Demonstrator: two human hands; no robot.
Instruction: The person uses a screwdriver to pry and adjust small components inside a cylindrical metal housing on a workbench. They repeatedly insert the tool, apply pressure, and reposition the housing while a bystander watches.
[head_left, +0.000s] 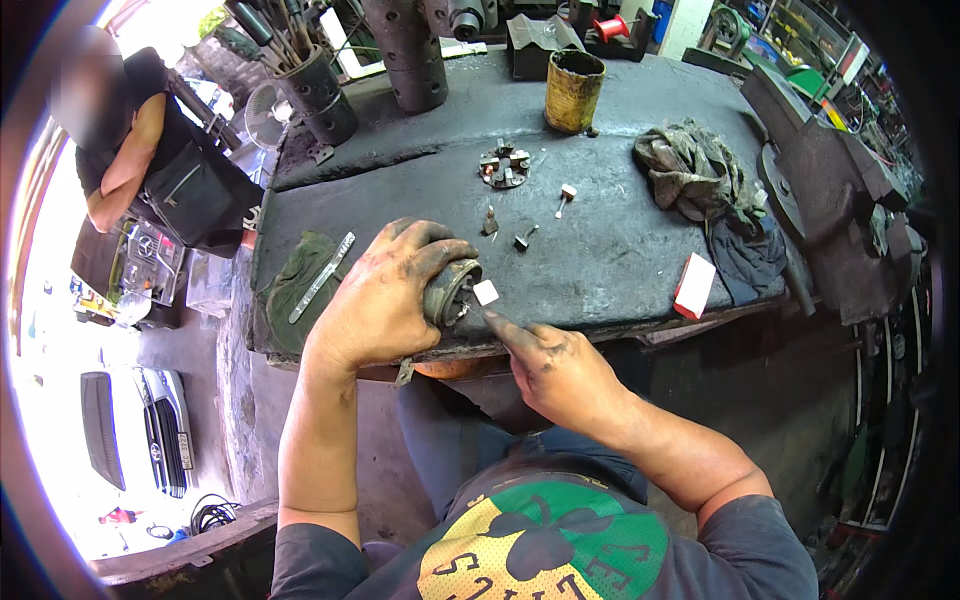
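Observation:
My left hand (385,290) is wrapped round a short, grimy metal cylinder (450,293), like a motor housing, tilted at the bench's near edge. Its open end faces right, with bits of metal showing inside. A small pale square piece (485,292) sits at that opening; what holds it there is unclear. My right hand (565,375) is just right of the opening, index finger pointing at it and the other fingers curled under. Whatever those fingers hold is hidden. Beyond lie a round brush-holder plate (503,166) and several small loose pieces, one a block with a wire (567,194).
A dark bench (600,250) carries a rusty yellow can (574,95), crumpled rags (695,170), a red-and-white box (694,286) and a metal strip (322,278) on green cloth. Tool-filled metal pots (318,100) stand at the back left. A person (150,140) stands left; machinery is at right.

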